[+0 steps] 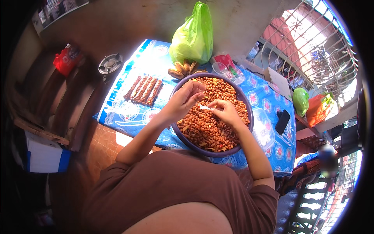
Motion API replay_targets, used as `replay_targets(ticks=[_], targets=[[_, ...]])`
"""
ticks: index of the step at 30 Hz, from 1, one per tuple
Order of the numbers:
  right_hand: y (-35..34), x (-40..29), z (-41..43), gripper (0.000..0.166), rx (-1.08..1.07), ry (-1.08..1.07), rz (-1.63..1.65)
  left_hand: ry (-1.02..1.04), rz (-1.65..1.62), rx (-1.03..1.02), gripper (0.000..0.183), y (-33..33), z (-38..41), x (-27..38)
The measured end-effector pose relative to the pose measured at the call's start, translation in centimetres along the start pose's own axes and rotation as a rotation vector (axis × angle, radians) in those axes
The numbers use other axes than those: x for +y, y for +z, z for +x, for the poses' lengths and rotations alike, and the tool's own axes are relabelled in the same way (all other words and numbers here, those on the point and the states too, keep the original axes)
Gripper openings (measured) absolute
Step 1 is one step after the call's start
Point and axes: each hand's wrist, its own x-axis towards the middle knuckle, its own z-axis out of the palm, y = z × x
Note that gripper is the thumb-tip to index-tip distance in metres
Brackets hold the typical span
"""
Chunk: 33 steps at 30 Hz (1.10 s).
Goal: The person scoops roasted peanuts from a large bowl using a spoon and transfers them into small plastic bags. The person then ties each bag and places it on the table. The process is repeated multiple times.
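Note:
A large purple basin (248, 112) full of reddish-brown peanuts (201, 128) stands on the table before me. Over its middle, my right hand (223, 111) grips a small white plastic spoon (203, 107) between thumb and fingers. My left hand (188, 98) is raised over the basin's left side with its fingers bent; something clear and thin seems to be at its fingertips, too faint to make out. Left of the basin, several narrow packs of peanuts (143, 90) lie side by side on the blue patterned tablecloth (128, 112).
Behind the basin are bananas (182, 68), a green plastic bag (191, 38) and a clear cup (219, 68). To the right lie a clear plastic container (263, 128), a black phone (282, 122) and a cardboard box (277, 83). A wooden bench (61, 117) stands at the left.

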Motion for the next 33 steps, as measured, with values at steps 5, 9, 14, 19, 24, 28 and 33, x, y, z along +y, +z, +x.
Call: replay_targets(ticks=[5,9,14,19,24,28,33], targets=[[-3.4,-1.8,-1.5,0.019,-0.022,0.009,0.001,-0.038,-0.008,-0.087,0.028,0.3,0.0,0.4],[-7.1,-5.3,-3.5,0.019,0.042,0.035,-0.006,-0.088,0.115,-0.151,0.026,1.0,-0.3,1.1],[-11.4,-9.2,-5.3,0.019,0.049,0.017,-0.079,-0.035,0.221,-0.185,0.025,2.0,-0.2,0.2],[-12.0,-12.3,-5.7,0.020,-0.019,-0.043,-0.181,-0.035,0.243,-0.200,0.024,2.3,-0.3,0.6],[-11.3,-13.3,-5.1,0.017,-0.077,-0.062,-0.217,-0.025,0.246,-0.247,0.025,2.3,-0.2,0.5],[-11.0,-13.5,-4.5,0.017,-0.080,-0.089,-0.359,-0.047,0.267,-0.260,0.025,2.3,-0.1,0.6],[-10.3,-14.1,-4.5,0.017,-0.024,-0.154,-0.398,-0.036,0.214,-0.245,0.025,2.4,-0.1,-0.3]])
